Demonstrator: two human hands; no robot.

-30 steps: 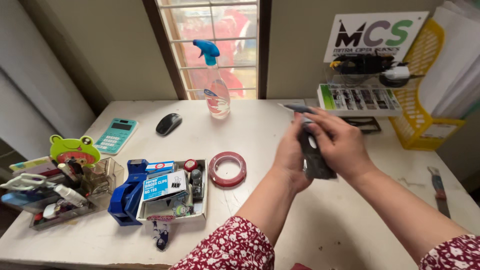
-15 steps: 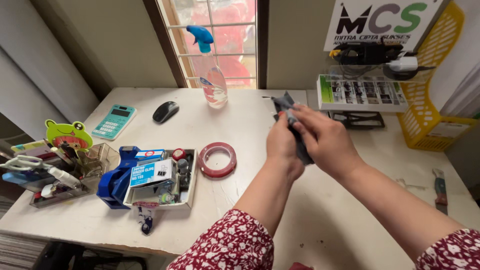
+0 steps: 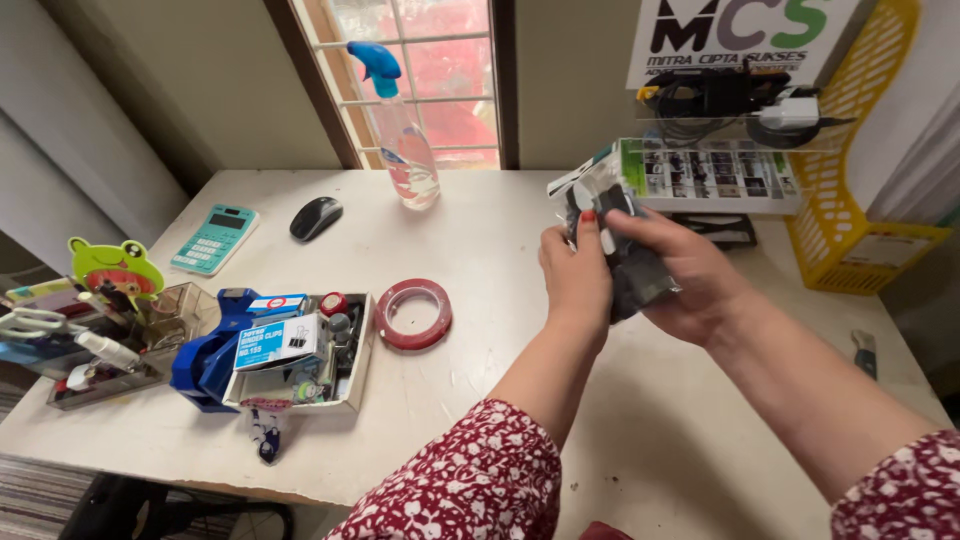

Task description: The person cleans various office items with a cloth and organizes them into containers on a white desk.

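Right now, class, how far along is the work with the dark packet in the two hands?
Done: the dark plastic packet is off the table, raised in front of the person. In hand: the left hand and right hand both grip it, left thumb on its front. Left: whether it has been opened cannot be told; nothing from it lies on the table.

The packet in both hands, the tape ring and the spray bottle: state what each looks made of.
Packet, held by the left hand and right hand: probably thin clear plastic film, glossy and crinkled, over dark contents.
Tape ring: seemingly clear adhesive tape with a red liner, shiny at its edge.
Spray bottle: transparent plastic body, see-through; opaque blue plastic trigger head.
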